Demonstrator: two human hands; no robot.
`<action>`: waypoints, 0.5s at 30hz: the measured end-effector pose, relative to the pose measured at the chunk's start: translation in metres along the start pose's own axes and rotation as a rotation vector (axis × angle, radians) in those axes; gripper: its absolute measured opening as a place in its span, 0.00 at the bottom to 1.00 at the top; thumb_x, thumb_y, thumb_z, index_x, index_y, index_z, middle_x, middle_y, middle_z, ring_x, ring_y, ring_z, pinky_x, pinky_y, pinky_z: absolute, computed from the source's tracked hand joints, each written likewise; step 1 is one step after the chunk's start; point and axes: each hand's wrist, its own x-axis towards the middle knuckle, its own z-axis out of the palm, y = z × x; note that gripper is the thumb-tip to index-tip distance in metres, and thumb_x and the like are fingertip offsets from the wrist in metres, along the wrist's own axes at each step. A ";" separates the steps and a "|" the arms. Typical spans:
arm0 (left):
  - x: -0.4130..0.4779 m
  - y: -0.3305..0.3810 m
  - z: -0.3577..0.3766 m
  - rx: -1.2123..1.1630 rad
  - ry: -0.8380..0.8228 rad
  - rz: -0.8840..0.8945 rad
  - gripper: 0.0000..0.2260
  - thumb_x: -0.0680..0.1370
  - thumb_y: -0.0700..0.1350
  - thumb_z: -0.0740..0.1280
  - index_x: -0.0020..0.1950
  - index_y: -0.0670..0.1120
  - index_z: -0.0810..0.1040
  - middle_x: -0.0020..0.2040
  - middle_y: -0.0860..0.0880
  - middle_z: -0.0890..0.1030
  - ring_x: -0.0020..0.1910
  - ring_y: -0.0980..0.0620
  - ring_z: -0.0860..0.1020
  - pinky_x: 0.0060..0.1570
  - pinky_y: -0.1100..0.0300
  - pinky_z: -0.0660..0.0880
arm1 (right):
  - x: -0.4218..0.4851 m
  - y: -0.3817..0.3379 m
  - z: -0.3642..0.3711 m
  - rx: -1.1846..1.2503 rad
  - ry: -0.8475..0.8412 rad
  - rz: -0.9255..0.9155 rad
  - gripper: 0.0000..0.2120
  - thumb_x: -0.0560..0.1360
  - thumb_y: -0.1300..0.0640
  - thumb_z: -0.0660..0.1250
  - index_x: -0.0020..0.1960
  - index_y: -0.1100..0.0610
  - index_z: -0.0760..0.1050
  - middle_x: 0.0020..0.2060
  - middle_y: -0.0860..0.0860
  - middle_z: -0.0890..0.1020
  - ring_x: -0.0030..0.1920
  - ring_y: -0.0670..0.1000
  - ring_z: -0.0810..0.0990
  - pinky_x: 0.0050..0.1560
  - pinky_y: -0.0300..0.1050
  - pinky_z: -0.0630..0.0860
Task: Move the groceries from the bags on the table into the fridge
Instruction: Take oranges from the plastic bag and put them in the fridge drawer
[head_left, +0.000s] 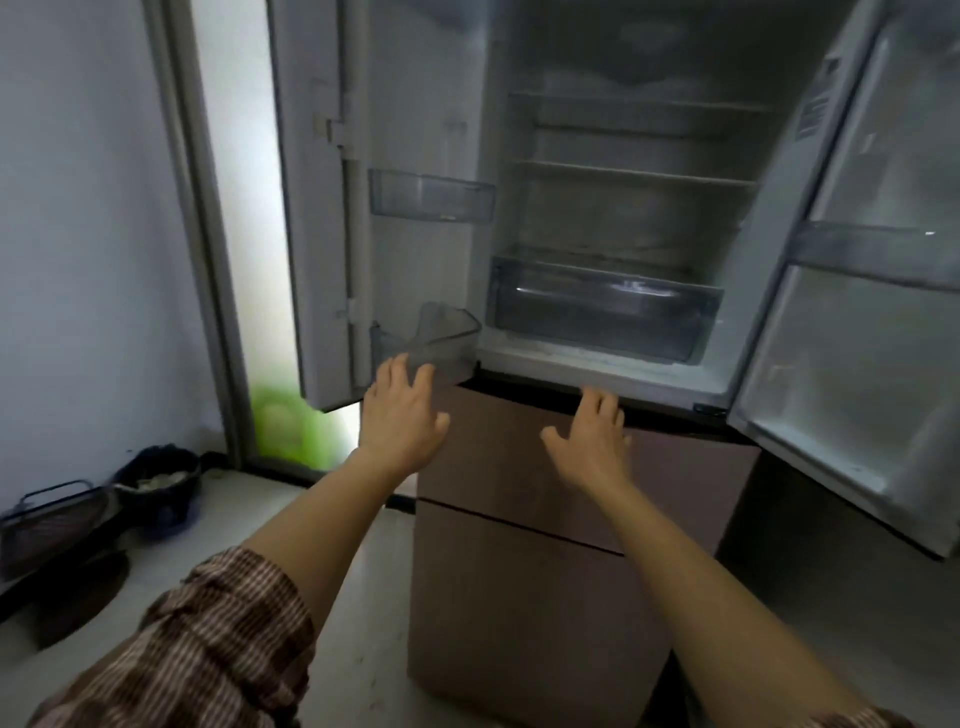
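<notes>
A: Pale wall (78, 208) beside the fridge (613, 218)?
B: Yes. Both upper doors stand wide, the shelves bare.
A: Hands?
B: Left hand (402, 415) and right hand (592, 441) spread, holding nothing, below the crisper drawer (602, 306). No groceries in view.

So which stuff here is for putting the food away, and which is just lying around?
For the job: fridge, its clear drawer, door bins, left hand, right hand.

Just lying about: black pot, wire basket, green thing.
</notes>
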 end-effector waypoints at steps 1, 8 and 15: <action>-0.007 -0.015 -0.007 0.005 0.004 -0.023 0.26 0.76 0.50 0.62 0.73 0.44 0.63 0.74 0.39 0.60 0.73 0.41 0.56 0.66 0.47 0.64 | -0.004 -0.019 0.013 0.007 -0.035 -0.053 0.32 0.77 0.48 0.63 0.75 0.58 0.54 0.72 0.56 0.58 0.69 0.57 0.61 0.67 0.57 0.63; -0.069 -0.163 -0.065 0.107 0.015 -0.176 0.23 0.76 0.48 0.63 0.70 0.45 0.67 0.71 0.42 0.65 0.70 0.43 0.61 0.62 0.49 0.67 | -0.056 -0.178 0.107 0.029 -0.232 -0.397 0.30 0.75 0.48 0.64 0.73 0.57 0.58 0.71 0.56 0.61 0.68 0.58 0.64 0.63 0.57 0.66; -0.174 -0.353 -0.131 0.178 -0.055 -0.389 0.21 0.74 0.48 0.63 0.67 0.45 0.69 0.65 0.43 0.70 0.64 0.43 0.66 0.60 0.50 0.70 | -0.158 -0.367 0.207 0.028 -0.447 -0.630 0.29 0.75 0.48 0.65 0.71 0.55 0.61 0.69 0.55 0.62 0.69 0.58 0.62 0.64 0.59 0.65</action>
